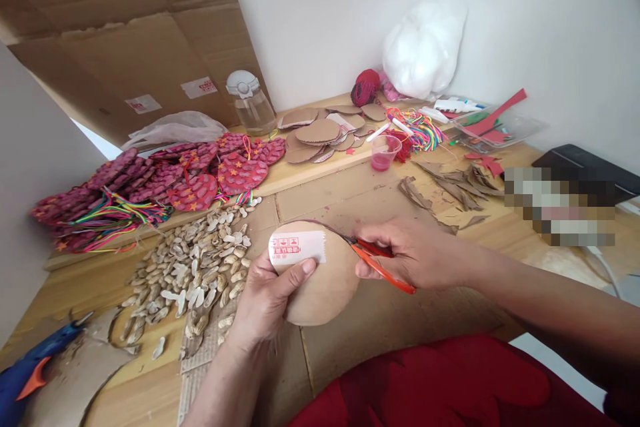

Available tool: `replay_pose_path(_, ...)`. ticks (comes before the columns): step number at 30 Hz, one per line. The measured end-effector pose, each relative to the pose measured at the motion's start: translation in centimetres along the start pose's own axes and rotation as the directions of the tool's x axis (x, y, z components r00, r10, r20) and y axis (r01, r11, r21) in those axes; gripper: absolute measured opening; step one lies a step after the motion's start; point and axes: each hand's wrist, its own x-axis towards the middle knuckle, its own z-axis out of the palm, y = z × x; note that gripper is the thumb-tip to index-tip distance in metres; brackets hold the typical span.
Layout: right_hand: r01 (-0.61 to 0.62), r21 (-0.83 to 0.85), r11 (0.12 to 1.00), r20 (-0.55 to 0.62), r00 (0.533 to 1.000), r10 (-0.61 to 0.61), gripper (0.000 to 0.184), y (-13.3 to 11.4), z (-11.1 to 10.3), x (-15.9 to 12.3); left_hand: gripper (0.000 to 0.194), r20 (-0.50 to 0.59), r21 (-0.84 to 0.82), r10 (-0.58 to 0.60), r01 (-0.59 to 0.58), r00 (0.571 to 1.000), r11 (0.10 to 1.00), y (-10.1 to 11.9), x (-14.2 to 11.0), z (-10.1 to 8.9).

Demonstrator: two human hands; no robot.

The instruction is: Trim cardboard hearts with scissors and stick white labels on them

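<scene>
Cutting: the edge of the cardboard disc (325,297) appears to be being trimmed with the scissors (383,271).
Next cut: seems to call for a steady grip and small turns of the disc into the blades.
Disc: held above the worktop (125,383), beside the peanut shells (200,273).
Left hand (265,300): clamped on the disc, thumb over its face, forearm rising from below.
Right hand (415,250): closed around the scissor handles, forearm reaching in from the right; blade opening unclear.
</scene>
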Motion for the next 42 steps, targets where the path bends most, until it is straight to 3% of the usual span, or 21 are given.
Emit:
replay_pose_path(11,0.028,-0.087,0.996,-0.073,0.997,-0.035,0.039,0.01,0.46,-0.06,0.056,-0.012,-0.015,0.005,-0.005,1.0,1.0,-0.21,0.04,0.15)
replay_pose_path(21,0.023,-0.173,0.985,-0.048,0.998,-0.032,0.042,0.22,0.21,-0.23,0.053,0.024,-0.03,0.005,-0.004,1.0,1.0,-0.37,0.1,0.01)
replay_pose_path(29,0.018,-0.229,0.973,-0.031,0.999,-0.026,0.045,-0.59,-0.27,-0.41,0.036,0.118,0.0,-0.016,0.017,0.993,1.0,-0.34,-0.22,-0.04)
replay_pose_path(42,-0.006,-0.252,0.968,-0.059,0.998,-0.009,0.052,-0.3,0.04,-0.69,0.033,0.125,0.04,0.001,-0.006,0.992,0.999,-0.48,-0.14,-0.06)
